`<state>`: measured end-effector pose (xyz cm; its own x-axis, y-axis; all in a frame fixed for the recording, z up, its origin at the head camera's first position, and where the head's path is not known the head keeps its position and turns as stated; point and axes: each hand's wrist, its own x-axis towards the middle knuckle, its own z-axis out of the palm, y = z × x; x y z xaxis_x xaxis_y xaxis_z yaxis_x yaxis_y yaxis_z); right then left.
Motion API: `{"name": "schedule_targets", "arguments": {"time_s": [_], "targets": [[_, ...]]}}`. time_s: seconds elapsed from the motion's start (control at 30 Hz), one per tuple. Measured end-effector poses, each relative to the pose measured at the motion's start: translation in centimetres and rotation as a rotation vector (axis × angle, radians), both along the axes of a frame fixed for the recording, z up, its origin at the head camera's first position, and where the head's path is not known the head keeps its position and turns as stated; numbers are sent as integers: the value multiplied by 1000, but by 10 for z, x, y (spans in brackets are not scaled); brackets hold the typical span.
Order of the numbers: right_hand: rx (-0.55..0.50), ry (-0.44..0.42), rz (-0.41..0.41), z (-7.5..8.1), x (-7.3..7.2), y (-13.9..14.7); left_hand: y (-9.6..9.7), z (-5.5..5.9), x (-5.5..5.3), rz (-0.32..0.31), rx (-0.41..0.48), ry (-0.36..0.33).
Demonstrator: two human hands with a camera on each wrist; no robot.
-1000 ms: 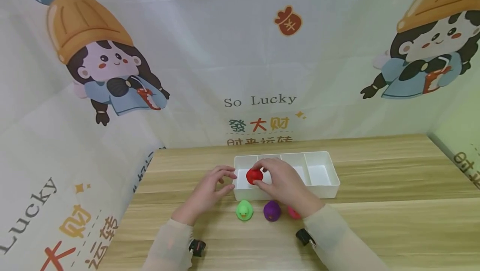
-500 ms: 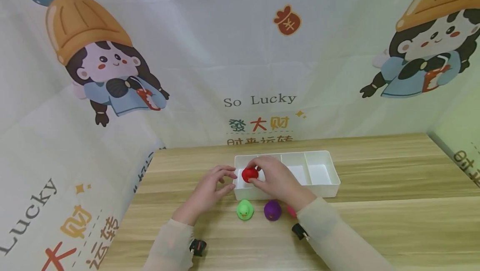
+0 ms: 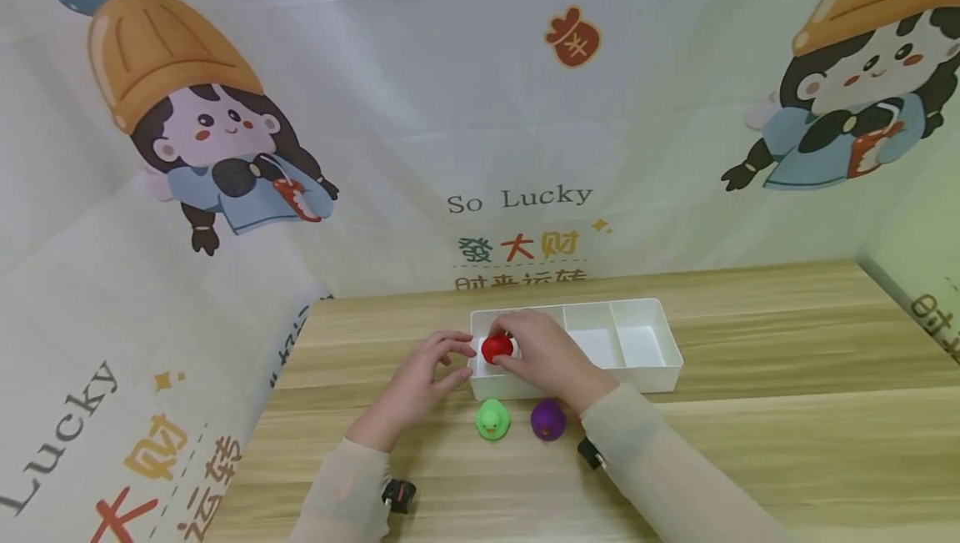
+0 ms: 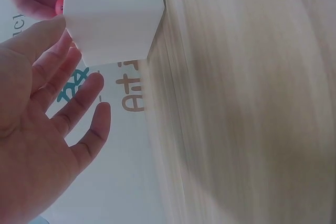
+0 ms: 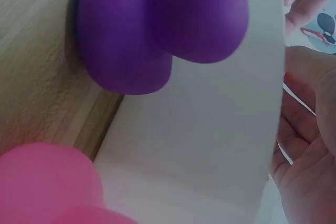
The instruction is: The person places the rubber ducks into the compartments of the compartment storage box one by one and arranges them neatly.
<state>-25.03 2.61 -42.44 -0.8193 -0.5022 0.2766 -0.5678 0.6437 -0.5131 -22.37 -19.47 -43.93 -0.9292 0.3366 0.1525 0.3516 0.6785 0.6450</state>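
White cloth backdrop (image 3: 405, 93) with cartoon prints and "So Lucky" text behind, wood-grain table (image 3: 750, 343) under everything. Right hand (image 3: 547, 355) grips the red toy (image 3: 495, 349) between thumb and curled fingers, over the leftmost part of the white divided tray (image 3: 645, 380). Toy's rounded and smooth, mostly covered by the grip; can't tell if it touches the tray floor. Two dividers plain right of that hand, the rest of the layout hidden under it. Left hand (image 3: 423, 372) has relaxed, slightly bent fingers at the tray's left end; contact unclear. Green duck (image 3: 492, 420) sits right of the left hand and nearer the person, cropped to a sliver in the left wrist view. Purple duck (image 3: 548, 420) is just on the near side of the right hand, rubbery matte, round head on a bulbous body; top cut off in the right wrist view. Pink toy (image 5: 47, 187) shows only there, blurred and cropped, smooth and curved. Tray walls look like thin rigid plastic, flat-sided.
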Motion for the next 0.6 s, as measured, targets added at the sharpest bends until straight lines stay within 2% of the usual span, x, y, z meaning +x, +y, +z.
{"name": "schedule_targets", "arguments": {"time_s": [0.17, 0.6], "targets": [[30, -1, -2, -2, -4, -2, 0, 0, -1, -6, -6, 24], [109, 1, -14, -10, -15, -8, 0, 1, 0, -16, -7, 5]]}}
